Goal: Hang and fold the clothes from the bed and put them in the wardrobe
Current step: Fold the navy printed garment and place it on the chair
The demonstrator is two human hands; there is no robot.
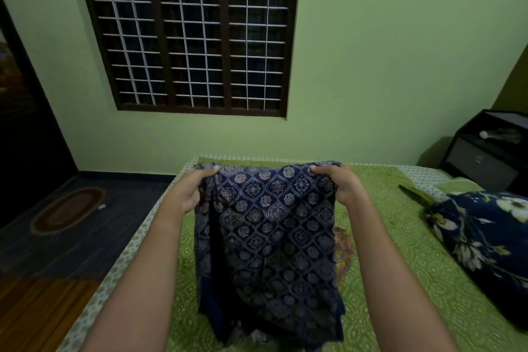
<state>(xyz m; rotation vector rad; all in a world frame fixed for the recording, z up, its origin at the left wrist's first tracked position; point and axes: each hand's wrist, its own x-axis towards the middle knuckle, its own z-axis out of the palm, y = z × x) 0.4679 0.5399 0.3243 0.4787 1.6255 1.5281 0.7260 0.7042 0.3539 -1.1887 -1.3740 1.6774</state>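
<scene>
Ideally, with left hand (190, 194) and right hand (341, 184) pinching the garment (268, 237) corners, keep the top edge level before folding over the bed (400, 251).

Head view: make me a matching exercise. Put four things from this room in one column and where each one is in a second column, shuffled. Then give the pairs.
Things
1. printed garment
2. floral pillow
3. oval rug
4. black cabinet

Places
A. on the floor, left of the bed
B. gripped at its top corners by the left hand and right hand
C. lying on the bed, right side
D. standing beyond the bed's far right corner

Pairs: 1-B, 2-C, 3-A, 4-D
</scene>
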